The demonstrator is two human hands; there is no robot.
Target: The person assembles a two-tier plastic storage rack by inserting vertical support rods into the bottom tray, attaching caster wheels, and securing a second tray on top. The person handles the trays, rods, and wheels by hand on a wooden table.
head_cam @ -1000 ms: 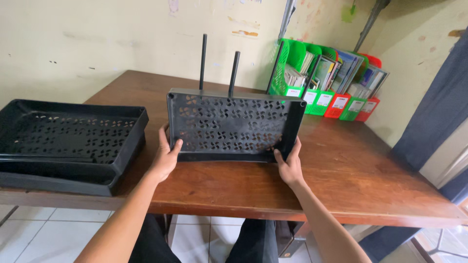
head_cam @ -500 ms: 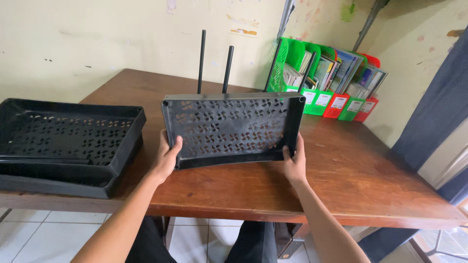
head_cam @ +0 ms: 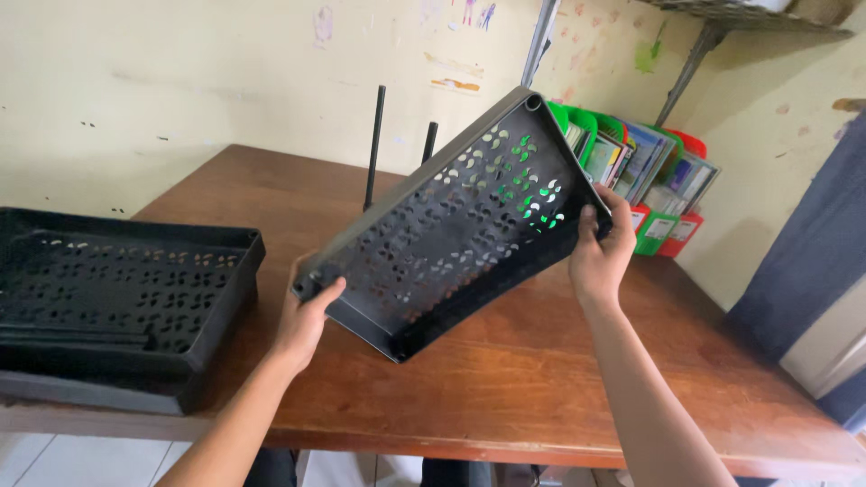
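I hold a black perforated plastic tray (head_cam: 451,225) up off the brown wooden table (head_cam: 541,379), tilted with its right end high. My left hand (head_cam: 307,311) grips its lower left corner. My right hand (head_cam: 600,248) grips its raised right edge. Two thin black rods (head_cam: 377,144) stick up behind the tray, their lower ends hidden by it.
A stack of similar black trays (head_cam: 117,298) sits at the table's left end. Green and red file holders (head_cam: 649,171) full of papers stand at the back right against the wall. A dark blue curtain (head_cam: 812,252) hangs at the right.
The tray has been lifted off the table and tilted, its right end swinging up. Both hands kept their grip on its two ends.
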